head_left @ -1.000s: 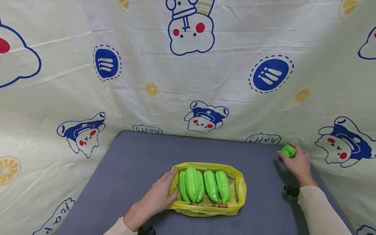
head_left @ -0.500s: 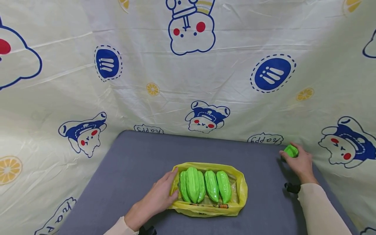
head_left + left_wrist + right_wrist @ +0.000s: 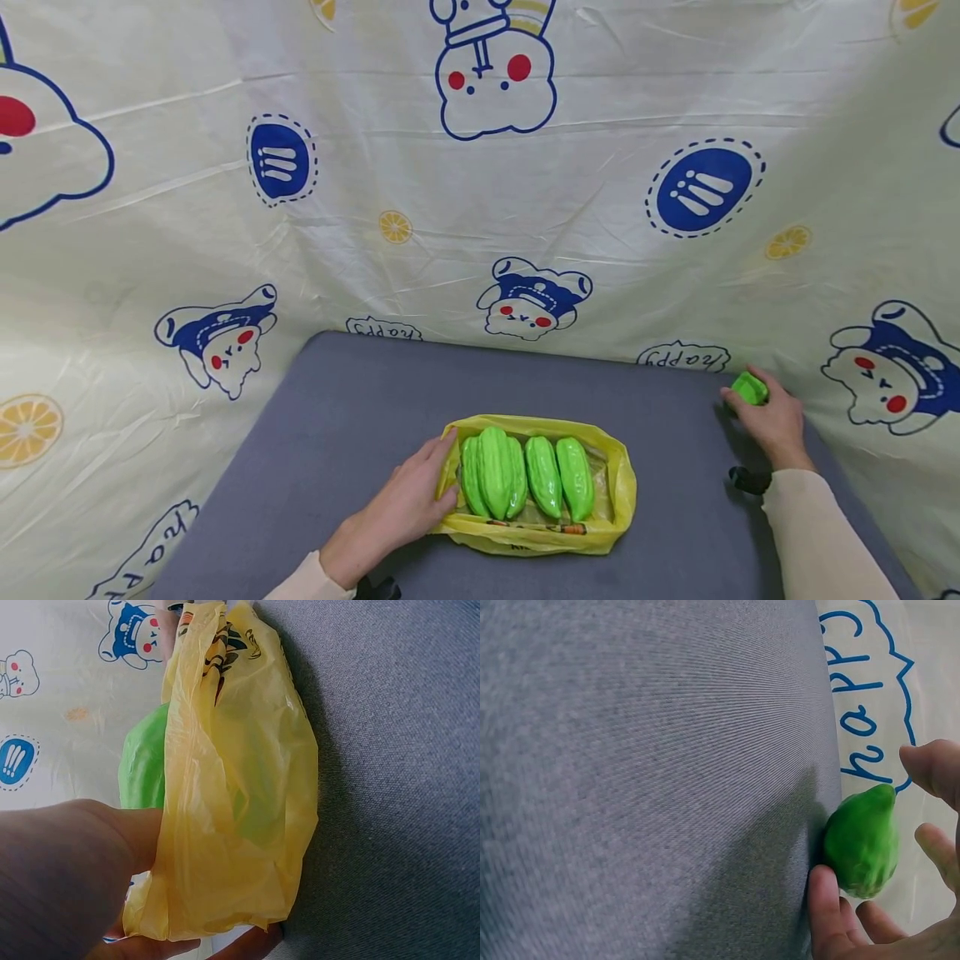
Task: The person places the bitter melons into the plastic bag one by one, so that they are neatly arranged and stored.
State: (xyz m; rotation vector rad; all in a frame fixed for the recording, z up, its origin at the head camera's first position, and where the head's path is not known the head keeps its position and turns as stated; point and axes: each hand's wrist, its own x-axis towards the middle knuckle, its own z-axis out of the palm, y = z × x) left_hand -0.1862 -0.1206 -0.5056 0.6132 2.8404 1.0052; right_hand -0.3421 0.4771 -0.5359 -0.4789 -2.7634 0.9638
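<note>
My left hand [image 3: 405,493] holds the left end of a yellow plastic bag [image 3: 621,492], its thumb inside the mouth of the bag. Several long, glossy green ridged vegetables [image 3: 495,472] lie side by side in the bag. In the left wrist view, the yellow plastic [image 3: 247,787] hides most of them; one green side [image 3: 144,761] shows past the edge. At the far right corner, my right hand [image 3: 776,425] is spread around another green ridged vegetable [image 3: 750,388]. In the right wrist view, one fingertip [image 3: 823,881] is at this vegetable [image 3: 862,844], while other fingers stand apart from it.
A grey cloth-covered table [image 3: 390,392] lies under everything. Behind and beside it hangs a pale printed sheet [image 3: 337,275] with bears and orange slices, meeting the table's back edge close to my right hand.
The view has shifted a little, so everything sits slightly further right. Both hands stay where they are, and the bag and vegetables keep their places.
</note>
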